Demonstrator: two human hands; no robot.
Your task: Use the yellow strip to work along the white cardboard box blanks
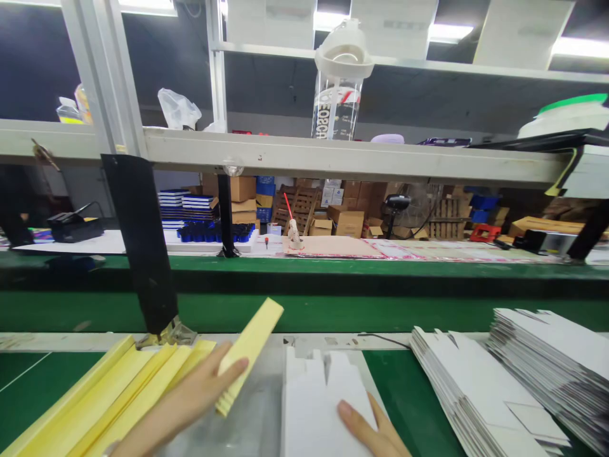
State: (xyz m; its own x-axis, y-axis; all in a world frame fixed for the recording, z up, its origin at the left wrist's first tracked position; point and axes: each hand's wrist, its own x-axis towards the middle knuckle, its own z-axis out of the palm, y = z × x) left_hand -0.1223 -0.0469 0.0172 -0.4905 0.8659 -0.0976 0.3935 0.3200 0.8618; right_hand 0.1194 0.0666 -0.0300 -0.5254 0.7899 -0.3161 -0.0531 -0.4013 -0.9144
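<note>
Item 1, far left: yellow strips (109,397), long folded card pieces fanned side by side on the green work surface (28,393), running to the lower left frame edge.

Item 2: black upright panel (140,247), its clear foot at the strips' upper ends.

Item 3: left hand (200,387), fingers closed round a single yellow strip (250,346), lifted and tilted up to the right, its top end free over the green conveyor belt (333,298).

Item 4, centre: white die-cut card (318,400), flat, tabs pointing away; bare clear sheet between it and the strips.

Item 5: right hand (371,431), flat and open, fingers pressing the card's right edge.

Item 6, right: two slumped stacks of white flat cartons (480,387), a narrow green gap left of them.
</note>
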